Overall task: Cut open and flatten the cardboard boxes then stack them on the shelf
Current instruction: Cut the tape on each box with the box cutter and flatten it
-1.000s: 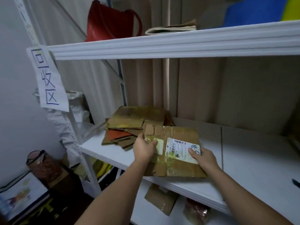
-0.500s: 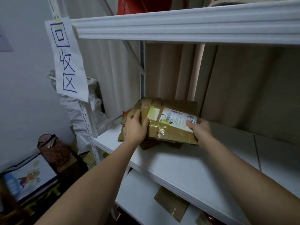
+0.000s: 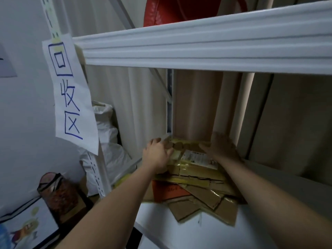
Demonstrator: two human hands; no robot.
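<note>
Two hands press a flat box onto the pile.

The flattened cardboard box [image 3: 195, 163] with a white label lies on top of the cardboard pile [image 3: 203, 194], at the back left corner of the white shelf [image 3: 179, 229]. The left hand [image 3: 158, 155] rests on its 9 o'clock edge, fingers loosely bent. The right hand [image 3: 220, 149] lies flat on its 2 o'clock corner, fingers straight. A paper sign [image 3: 69, 94] hangs at 10 o'clock.

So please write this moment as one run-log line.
flattened brown cardboard box with white label | on cardboard pile | left hand, right hand press flat
</note>
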